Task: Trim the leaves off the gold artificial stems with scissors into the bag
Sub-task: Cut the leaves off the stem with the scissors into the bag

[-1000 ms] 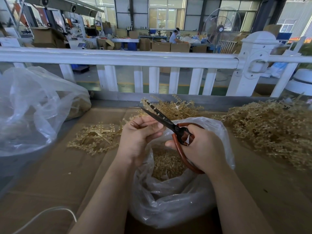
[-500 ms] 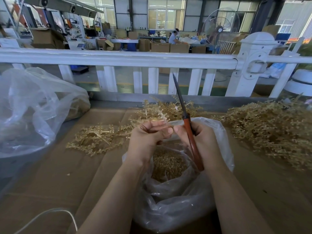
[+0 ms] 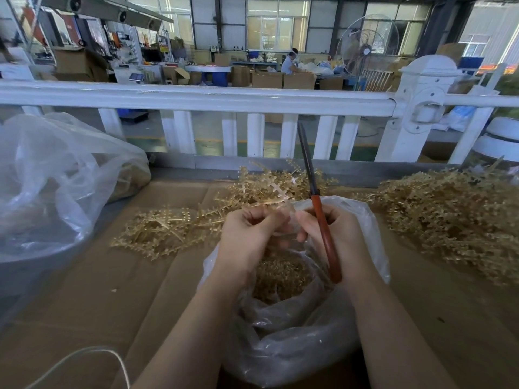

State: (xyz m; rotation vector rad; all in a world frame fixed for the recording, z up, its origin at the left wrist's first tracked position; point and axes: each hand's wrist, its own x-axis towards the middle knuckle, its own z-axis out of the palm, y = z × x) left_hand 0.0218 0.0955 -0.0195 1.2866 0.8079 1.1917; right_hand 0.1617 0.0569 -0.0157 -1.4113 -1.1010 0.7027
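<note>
Both hands meet above the open bag [image 3: 295,332] — the left hand [image 3: 250,234] pinches a pale stem piece [image 3: 283,196], the right hand [image 3: 334,234] grips the closed scissors [image 3: 320,214], blades up. The stem looks light, thin and springy — better pinched near the cut.

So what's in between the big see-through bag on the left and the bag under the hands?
In the head view, a heap of gold stems lies on the brown cardboard between the big bag and the bag under the hands.

White railing [image 3: 196,98] ahead; beyond, workshop floor [image 3: 213,130], cardboard boxes [image 3: 283,80], standing fan [image 3: 366,49], bright windows [image 3: 276,26].
</note>
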